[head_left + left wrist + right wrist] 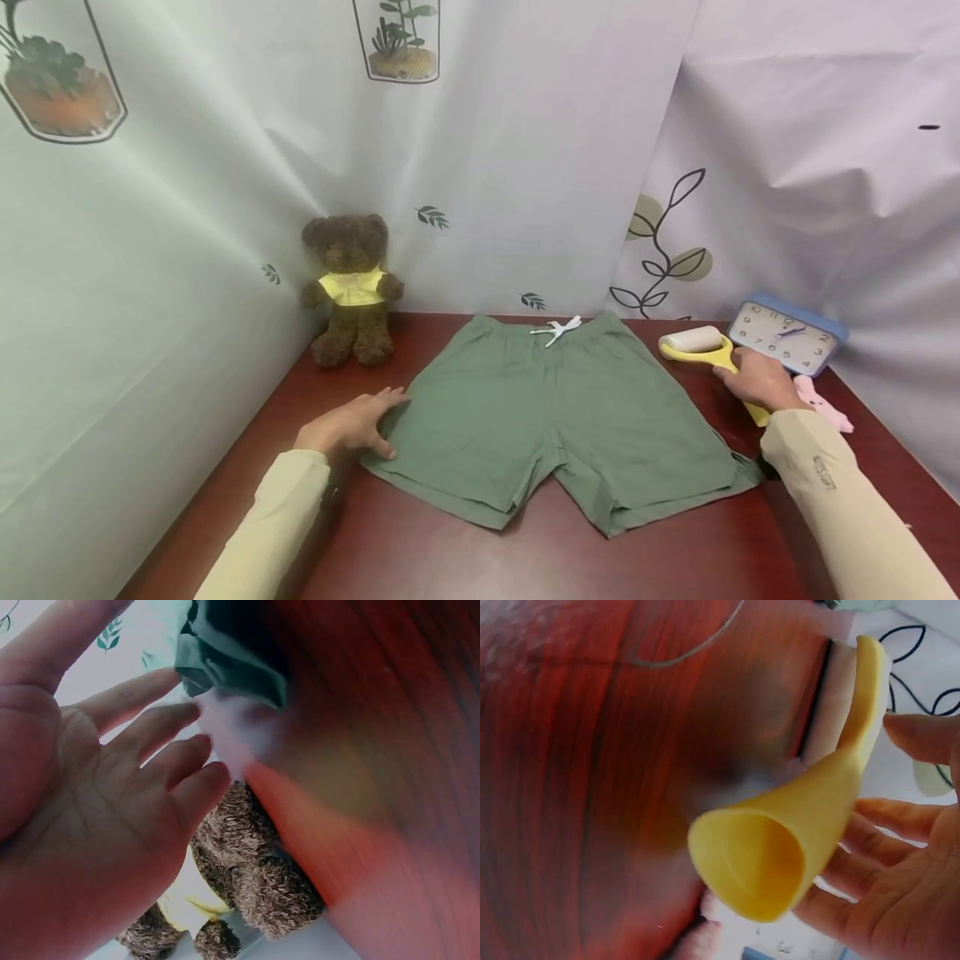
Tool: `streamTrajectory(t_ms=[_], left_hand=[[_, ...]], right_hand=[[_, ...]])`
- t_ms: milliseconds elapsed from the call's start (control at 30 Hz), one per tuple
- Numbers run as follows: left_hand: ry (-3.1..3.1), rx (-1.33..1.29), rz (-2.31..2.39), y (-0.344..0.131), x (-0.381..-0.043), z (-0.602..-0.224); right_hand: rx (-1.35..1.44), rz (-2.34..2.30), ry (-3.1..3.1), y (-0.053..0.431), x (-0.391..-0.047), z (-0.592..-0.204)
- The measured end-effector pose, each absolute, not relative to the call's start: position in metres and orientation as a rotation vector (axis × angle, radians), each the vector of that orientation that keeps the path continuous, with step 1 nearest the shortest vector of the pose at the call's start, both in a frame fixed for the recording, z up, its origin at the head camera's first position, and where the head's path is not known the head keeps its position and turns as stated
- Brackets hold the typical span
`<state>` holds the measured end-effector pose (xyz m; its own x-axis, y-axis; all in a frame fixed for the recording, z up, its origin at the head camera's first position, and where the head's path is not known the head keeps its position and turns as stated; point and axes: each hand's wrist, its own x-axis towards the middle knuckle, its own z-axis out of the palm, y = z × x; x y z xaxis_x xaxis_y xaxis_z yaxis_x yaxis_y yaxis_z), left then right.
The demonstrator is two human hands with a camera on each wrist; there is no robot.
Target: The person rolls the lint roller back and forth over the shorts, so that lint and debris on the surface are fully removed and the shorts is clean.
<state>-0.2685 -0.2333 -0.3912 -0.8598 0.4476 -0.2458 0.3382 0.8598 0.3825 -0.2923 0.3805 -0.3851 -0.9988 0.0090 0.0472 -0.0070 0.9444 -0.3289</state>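
Note:
A pair of green shorts point(555, 417) with a white drawstring bow point(557, 330) is spread out flat, waistband toward the back wall. My left hand point(352, 425) is beside its left edge, fingers extended and fingertips right at the fabric; the left wrist view shows the bare palm point(105, 787) and a fold of green cloth point(232, 667) by the fingertips. On the right, my right hand point(761, 379) is over the yellow handle point(780, 840) of a lint roller point(693, 342). Its fingers are fairly straight against the handle, with the thumb by the neck; some fingertips are hidden behind it.
A brown teddy bear point(349, 292) in a yellow shirt stands at the back left of the dark red table point(540, 571). Behind the right hand are a blue clock point(787, 333) and a small pink plush point(821, 404). Patterned white sheets point(517, 150) enclose the back and sides.

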Motion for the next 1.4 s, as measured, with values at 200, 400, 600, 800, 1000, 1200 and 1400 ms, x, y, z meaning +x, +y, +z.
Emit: streamTrajectory(t_ms=[200,400,600,800,1000,1200,1400], left_hand=[[2.703,0.678,0.527,-0.235,-0.273,-0.394],[2.693,0.691,0.521,-0.231,-0.275,-0.394],[2.694,0.683,0.472,-0.229,-0.278,-0.391],[2.653,0.668,0.456,-0.225,-0.281,-0.394],[2.647,0.652,0.423,-0.225,-0.278,-0.395],[2.645,0.624,0.384,-0.225,-0.278,-0.394],[2.681,0.569,0.336,-0.215,-0.275,-0.395]], right_hand=[[-0.077,0.663,-3.032,0.387,-0.300,-0.397],[-0.211,0.758,-2.987,0.389,-0.304,-0.402],[-0.240,0.745,-2.973,0.386,-0.312,-0.389],[-0.076,0.754,-2.939,0.365,-0.328,-0.370],[0.135,0.767,-2.976,0.310,-0.354,-0.359],[0.424,0.747,-2.919,0.233,-0.388,-0.366],[0.580,0.741,-2.954,0.155,-0.404,-0.372]])
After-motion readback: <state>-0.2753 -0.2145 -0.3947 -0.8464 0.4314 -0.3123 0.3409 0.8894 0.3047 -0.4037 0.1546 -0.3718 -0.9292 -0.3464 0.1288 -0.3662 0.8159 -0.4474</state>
